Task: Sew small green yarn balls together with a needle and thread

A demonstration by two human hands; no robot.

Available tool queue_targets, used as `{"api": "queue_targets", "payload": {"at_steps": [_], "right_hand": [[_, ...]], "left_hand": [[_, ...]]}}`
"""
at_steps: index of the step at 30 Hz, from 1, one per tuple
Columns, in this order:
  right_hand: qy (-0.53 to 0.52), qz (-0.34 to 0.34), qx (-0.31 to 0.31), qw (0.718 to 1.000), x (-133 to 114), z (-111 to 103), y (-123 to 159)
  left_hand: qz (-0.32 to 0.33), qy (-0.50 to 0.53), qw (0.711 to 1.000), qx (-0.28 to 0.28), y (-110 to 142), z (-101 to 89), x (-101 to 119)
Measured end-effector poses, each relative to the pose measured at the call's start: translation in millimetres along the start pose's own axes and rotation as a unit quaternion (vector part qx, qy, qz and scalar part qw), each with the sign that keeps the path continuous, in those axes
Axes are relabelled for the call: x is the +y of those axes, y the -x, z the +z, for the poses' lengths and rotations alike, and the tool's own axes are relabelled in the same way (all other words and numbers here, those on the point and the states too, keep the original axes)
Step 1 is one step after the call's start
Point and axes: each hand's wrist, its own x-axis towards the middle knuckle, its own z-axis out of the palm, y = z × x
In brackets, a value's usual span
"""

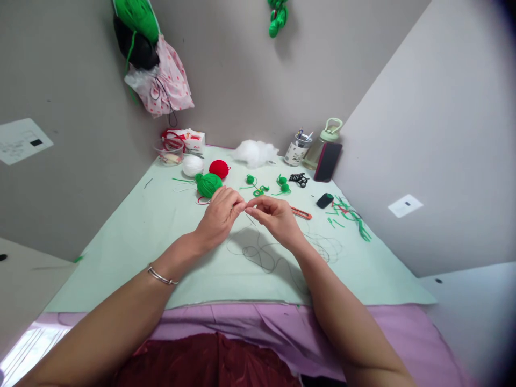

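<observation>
From the head view: forearms (124, 309) reach forward over the desk (141, 236), wrists angled inward. Left hand (220, 215) and right hand (276, 217) pinch, fingertips almost meeting, the grip's contents too small to tell; dark thread (258, 252) loops below.

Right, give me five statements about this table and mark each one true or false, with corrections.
1. The fingertips of the left hand and right hand are close together. True.
2. The bracelet is on the right wrist. False: it circles the left wrist.
3. The red yarn ball sits close to the green yarn ball. True.
4. The phone lies flat on the table. False: it stands tilted by the bottle.
5. The white fluffy stuffing lies toward the table's far edge. True.
</observation>
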Motion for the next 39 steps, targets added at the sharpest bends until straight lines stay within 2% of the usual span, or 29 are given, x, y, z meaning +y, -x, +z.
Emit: {"api": "queue_targets", "payload": {"at_steps": [4,9,12,16,20,24,27,31,33,35,39], "right_hand": [[0.035,-0.017,0.015,0.999,-1.2,2.4,1.6],[-0.013,0.002,0.038,0.999,-0.2,-9.2,-2.1],[-0.066,0.012,0.083,0.994,-0.1,-21.9,-5.9],[-0.149,0.017,0.113,0.982,-1.2,-34.7,-9.3],[-0.185,0.021,0.12,0.975,-1.8,-36.7,-9.6],[-0.2,0.02,0.105,0.974,-2.7,-33.5,-8.3],[-0.198,0.025,0.096,0.975,-2.9,-32.0,-7.4],[-0.182,0.025,0.091,0.979,-1.7,-30.2,-6.6],[-0.17,0.021,0.09,0.981,-1.4,-27.7,-5.9],[-0.15,0.018,0.091,0.984,-1.6,-24.1,-4.9],[-0.077,-0.022,0.1,0.992,-1.5,-15.8,-2.6]], "left_hand": [[-0.019,0.017,1.0,-0.014,-0.4,-0.4,0.8],[-0.075,0.086,0.993,-0.005,-2.3,2.1,-9.5],[-0.038,0.002,0.998,-0.055,-3.7,12.3,-24.3],[0.028,-0.091,0.989,-0.115,-6.7,33.9,-37.0],[0.058,-0.145,0.975,-0.16,-9.7,49.2,-36.3],[0.062,-0.149,0.971,-0.178,-8.2,50.6,-34.0],[0.039,-0.107,0.982,-0.152,-6.4,45.0,-31.5],[-0.09,0.053,0.993,-0.057,-8.0,30.0,-22.6],[-0.155,0.182,0.971,0.007,-9.5,21.0,-17.7],[-0.199,0.297,0.932,0.058,-10.3,13.0,-13.9],[-0.262,0.441,0.852,0.101,-9.8,3.9,-6.4]]}}
